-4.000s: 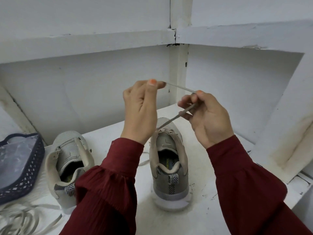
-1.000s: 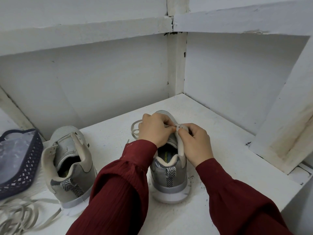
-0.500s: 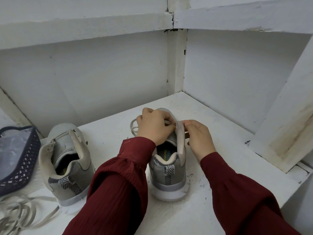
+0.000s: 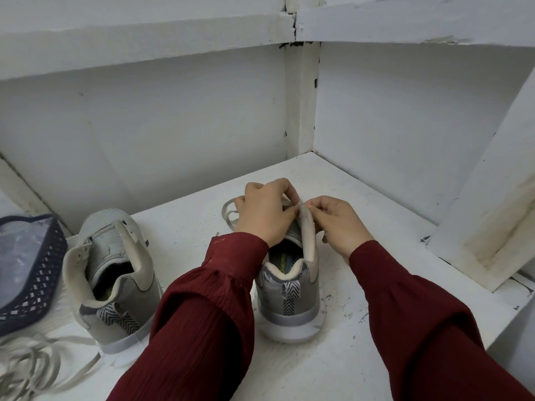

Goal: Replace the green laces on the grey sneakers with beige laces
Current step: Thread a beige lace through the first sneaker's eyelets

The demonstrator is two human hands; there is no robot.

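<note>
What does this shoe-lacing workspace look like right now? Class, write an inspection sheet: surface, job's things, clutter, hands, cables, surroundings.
Surface: white shelf, paint scuffed and flecked.
Job's things: grey sneaker, heel toward the camera, under both hands; beige lace looping out beside the left hand; second sneaker to its left, no lace visible; pale loose laces heaped at lower left.
Clutter: dark blue basket at the left edge, clear plastic inside.
Hands: left hand and right hand both pinch the grey sneaker's upper edge; lace end hidden.
Cables: nothing seen.
Surroundings: white walls, upper shelf, corner post.
</note>
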